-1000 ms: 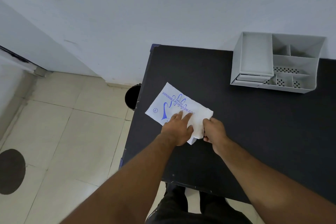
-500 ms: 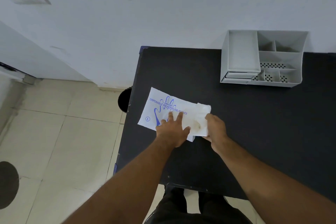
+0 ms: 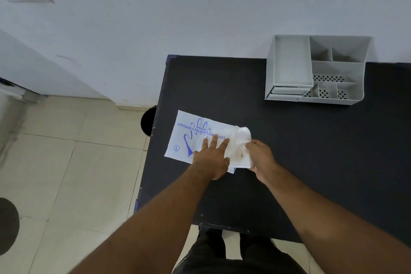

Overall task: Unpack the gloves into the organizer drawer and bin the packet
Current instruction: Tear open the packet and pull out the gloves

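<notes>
A white packet with blue glove print lies flat near the left edge of the black table. My left hand presses flat on the packet, fingers spread. My right hand pinches a crumpled wad of clear gloves at the packet's right, open end. The grey organizer stands at the table's back by the wall, its two small drawers at the lower left closed.
A black round bin sits on the tiled floor just left of the table, partly hidden by its edge. A white wall runs behind the table. My legs show below the table's near edge.
The clear gloves stick out farther from the packet's right end, bunched in my right hand. My left hand stays pressed on the packet. The camera view has shifted slightly.
</notes>
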